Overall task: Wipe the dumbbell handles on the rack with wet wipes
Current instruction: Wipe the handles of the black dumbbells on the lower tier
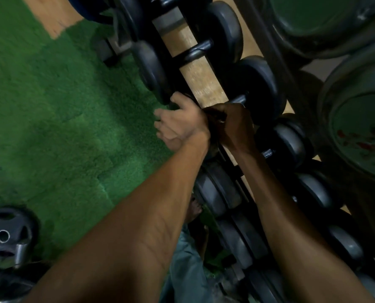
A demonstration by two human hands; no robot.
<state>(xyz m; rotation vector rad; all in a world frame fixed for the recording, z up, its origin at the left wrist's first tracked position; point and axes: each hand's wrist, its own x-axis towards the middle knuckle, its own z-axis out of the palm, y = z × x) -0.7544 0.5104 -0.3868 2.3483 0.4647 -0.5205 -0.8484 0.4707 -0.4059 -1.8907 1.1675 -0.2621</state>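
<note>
The dumbbell rack runs diagonally from the top middle to the lower right, with several black dumbbells lying across it. My right hand is closed around the metal handle of one dumbbell, just short of its far head. Something dark sits under its fingers; no wipe can be made out in the blur. My left hand lies beside it, with its fingers curled over the near head of the same dumbbell, which it mostly hides.
Green turf covers the floor to the left. A loose weight plate lies at the lower left. Large green plates stand at the right. Another dumbbell handle is further up the rack. My bare foot is under the rack's edge.
</note>
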